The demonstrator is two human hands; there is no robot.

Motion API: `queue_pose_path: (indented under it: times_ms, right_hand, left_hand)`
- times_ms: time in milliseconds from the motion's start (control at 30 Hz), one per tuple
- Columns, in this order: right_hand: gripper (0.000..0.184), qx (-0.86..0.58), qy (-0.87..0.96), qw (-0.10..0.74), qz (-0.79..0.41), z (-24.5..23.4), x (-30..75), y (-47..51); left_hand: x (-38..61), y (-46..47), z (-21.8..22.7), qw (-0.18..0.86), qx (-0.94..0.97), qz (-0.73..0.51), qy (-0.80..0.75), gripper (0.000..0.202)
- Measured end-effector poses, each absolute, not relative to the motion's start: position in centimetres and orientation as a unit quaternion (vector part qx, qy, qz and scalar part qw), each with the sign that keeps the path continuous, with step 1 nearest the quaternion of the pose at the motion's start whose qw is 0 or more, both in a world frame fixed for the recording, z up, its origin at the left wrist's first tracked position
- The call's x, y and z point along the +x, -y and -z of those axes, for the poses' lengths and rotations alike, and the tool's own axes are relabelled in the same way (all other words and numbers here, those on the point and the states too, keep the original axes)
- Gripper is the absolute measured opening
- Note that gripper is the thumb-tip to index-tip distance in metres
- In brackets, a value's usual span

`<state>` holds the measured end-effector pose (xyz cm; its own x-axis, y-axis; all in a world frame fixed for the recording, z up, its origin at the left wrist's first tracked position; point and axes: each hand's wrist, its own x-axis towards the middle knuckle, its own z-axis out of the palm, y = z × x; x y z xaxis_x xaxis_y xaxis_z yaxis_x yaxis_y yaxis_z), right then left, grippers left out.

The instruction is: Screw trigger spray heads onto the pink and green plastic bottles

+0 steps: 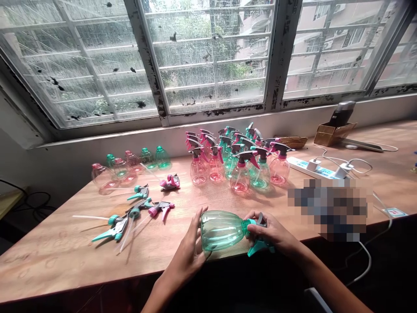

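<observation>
A clear green spray bottle (222, 231) lies sideways between my hands above the table's front edge. My left hand (195, 241) is wrapped around its base end, the thumb and fingers on either side. At the neck, my right hand (265, 230) grips the teal collar and the grey-and-teal trigger head (260, 248), partly covering them. Left of my hands lie loose trigger heads: a teal one with its white tube (114, 227), a pink one (161, 209), another pink one (171, 181) and several more.
Bottles without heads (106, 180) stand at the back left. Several bottles with trigger heads (241, 174) are grouped at the back middle. Right of them are a white power strip (316, 168) with plugs and cables, and a cardboard box (332, 132). A pixelated patch covers something at right.
</observation>
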<state>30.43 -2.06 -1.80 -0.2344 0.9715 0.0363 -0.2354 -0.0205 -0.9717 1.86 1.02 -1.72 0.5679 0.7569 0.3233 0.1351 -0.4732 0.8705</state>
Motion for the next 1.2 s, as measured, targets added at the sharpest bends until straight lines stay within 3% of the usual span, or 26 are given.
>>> queue_pose_path:
  times_ms: [233, 400, 633, 833, 1100, 1200]
  right_hand:
    - [0.04, -0.377, 0.49, 0.49, -0.615, 1.6, 30.3, 2.3]
    - [0.039, -0.371, 0.494, 0.496, -0.61, 1.6, 30.3, 2.1]
    - [0.038, -0.364, 0.498, 0.496, -0.611, 1.6, 30.3, 2.1]
    - [0.04, -0.374, 0.498, 0.493, -0.608, 1.7, 30.3, 2.2]
    - [0.041, -0.381, 0.501, 0.488, -0.605, 1.5, 30.3, 2.3]
    - [0.043, -0.386, 0.499, 0.487, -0.604, 1.5, 30.3, 2.2]
  left_hand:
    - [2.1, -0.3, 0.6, 0.505, 0.738, -0.348, -0.283, 0.112]
    - [2.2, 0.0, -0.2, 0.488, 0.747, -0.336, -0.302, 0.106]
    - [2.0, -0.1, 0.1, 0.375, 0.81, -0.33, -0.307, 0.087]
    - [1.9, -0.3, 0.2, 0.389, 0.802, -0.316, -0.325, 0.105]
    - [1.9, -0.1, 0.1, 0.401, 0.797, -0.324, -0.314, 0.086]
    - [1.8, -0.2, 0.7, 0.379, 0.806, -0.321, -0.323, 0.09]
